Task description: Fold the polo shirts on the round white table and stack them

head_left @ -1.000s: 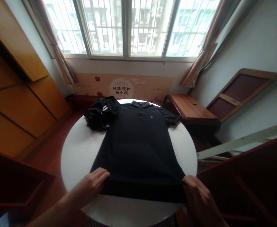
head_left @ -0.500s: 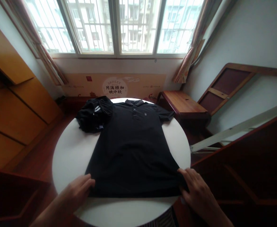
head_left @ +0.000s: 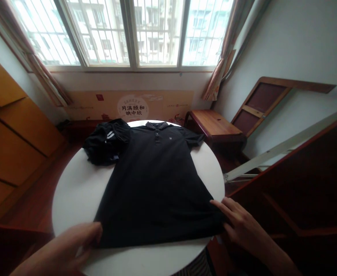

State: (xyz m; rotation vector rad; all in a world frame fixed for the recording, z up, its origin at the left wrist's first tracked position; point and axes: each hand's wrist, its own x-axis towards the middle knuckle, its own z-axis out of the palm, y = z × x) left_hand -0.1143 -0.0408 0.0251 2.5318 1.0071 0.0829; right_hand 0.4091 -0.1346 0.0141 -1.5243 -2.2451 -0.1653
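A black short-sleeved polo shirt (head_left: 154,184) lies flat and face up on a round white table (head_left: 76,199), its collar at the far side. My left hand (head_left: 76,241) is at the shirt's near left corner, with its fingertips by the hem and its fingers apart. My right hand (head_left: 240,226) rests at the near right corner, its spread fingers touching the cloth. Beside the shirt's far left shoulder sits a bunched black garment (head_left: 105,142) with white stripes, and it covers that sleeve.
A wooden bench (head_left: 214,122) stands beyond the table on the right. Orange wooden cabinets (head_left: 13,142) line the left side. Dark wooden furniture (head_left: 286,191) and a white rail (head_left: 283,147) fill the right. A printed banner (head_left: 132,107) sits below the barred window (head_left: 122,34).
The hem now lies lower on the table and looks flatter. My left hand has moved down and left, and my fingers have loosened. The whole scene sits further left in the view.
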